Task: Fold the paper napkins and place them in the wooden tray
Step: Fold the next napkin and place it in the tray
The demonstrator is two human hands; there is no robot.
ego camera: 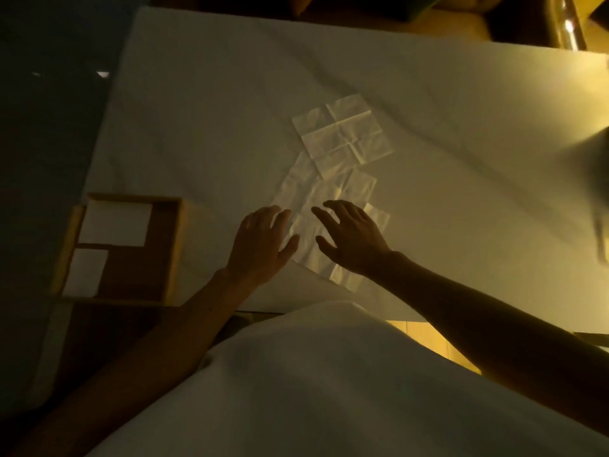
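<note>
Three unfolded paper napkins lie overlapping in a row on the white tablecloth. The far napkin (342,135) shows crossed fold creases. The middle napkin (329,189) is partly under it. The near napkin (313,255) lies between my hands. My left hand (260,245) hovers at its left edge, fingers apart, holding nothing. My right hand (352,239) is spread over its right part, also holding nothing. The wooden tray (174,245) sits at the table's left edge with two folded napkins inside, a larger one (115,224) and a smaller one (85,272).
The room is dim with yellow light from the right. The tablecloth (461,159) is wrinkled. My white garment (329,390) fills the foreground. Dark floor lies left of the table, and wooden furniture (570,24) stands beyond the far edge.
</note>
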